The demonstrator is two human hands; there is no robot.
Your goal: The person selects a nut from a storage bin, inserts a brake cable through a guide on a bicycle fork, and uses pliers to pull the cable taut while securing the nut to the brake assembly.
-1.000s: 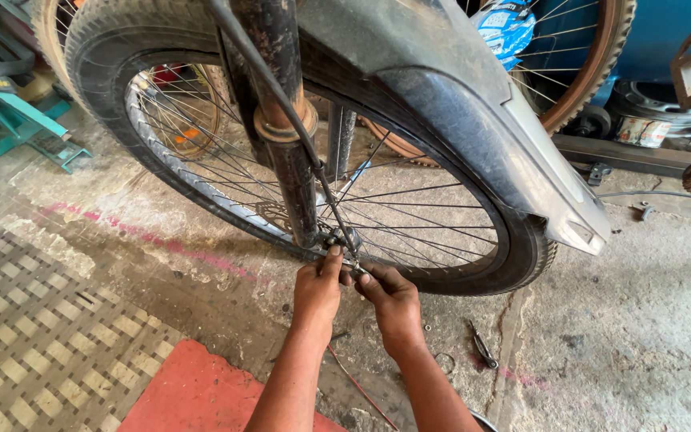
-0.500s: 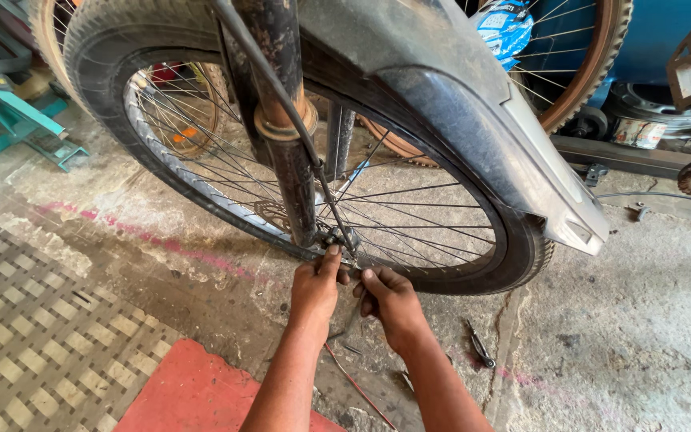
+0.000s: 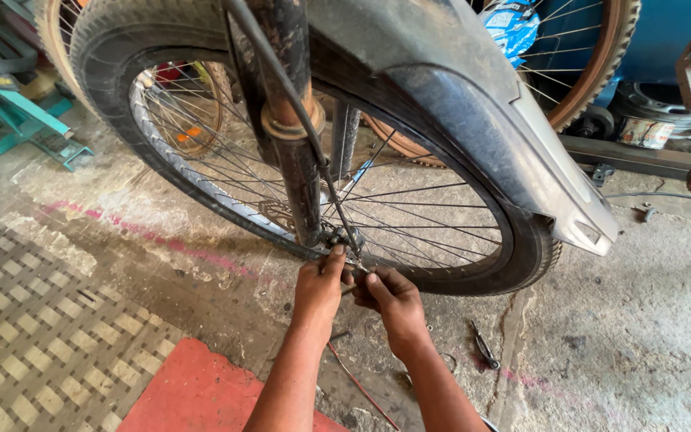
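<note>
A bicycle wheel [image 3: 161, 152] with a black tyre and thin spokes stands on the floor under a grey mudguard [image 3: 481, 120]. A dark fork leg [image 3: 293, 136] runs down to the axle [image 3: 337, 238]. My left hand [image 3: 319, 288] has its fingertips on the small fitting at the axle. My right hand [image 3: 389, 300] is beside it, fingers pinched on the lower end of a thin stay rod [image 3: 297, 120] at the same spot. What the fingers grip is too small to make out.
Pliers [image 3: 485, 350] lie on the concrete right of my right arm. A red mat [image 3: 193, 392] and checkered tiles [image 3: 33, 336] are at the lower left. A teal stand [image 3: 29, 128] is at the far left, another wheel [image 3: 593, 72] and clutter behind.
Both hands stay at the axle with only small finger shifts. The right hand has moved slightly lower and to the right.
</note>
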